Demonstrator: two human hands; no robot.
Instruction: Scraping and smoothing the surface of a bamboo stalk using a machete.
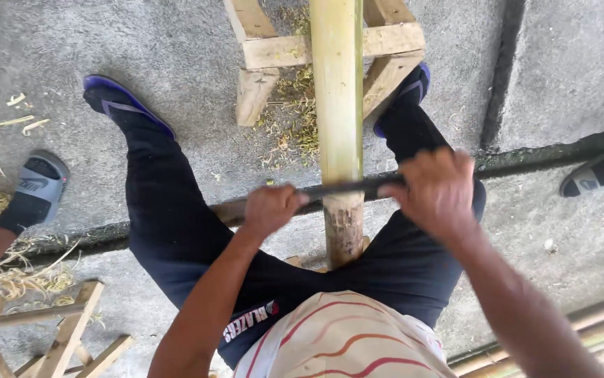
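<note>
both hands grip a dark blade (347, 187) laid across a bamboo pole (337, 91): left hand (270, 208) fisted on one end, right hand (436, 190) curled over the other. pole rests on a wooden stand (274, 50), between the legs; shavings (295, 115), perhaps, beneath.

The bamboo pole (337, 91) runs down the middle between the person's legs, splitting the near space into 2 narrow lanes. A dark blade (347, 187) lies across it, both hands closed on its ends: left hand (270, 208), right hand (436, 190). Ahead, the wooden stand (274, 52) blocks passage under the pole. Open concrete floor (176, 42) lies far left and far right. Another person's sandalled foot (34, 189) stands at the left edge, a second wooden frame (71, 336) at lower left, and stacked bamboo poles (596, 325) at lower right.
</note>
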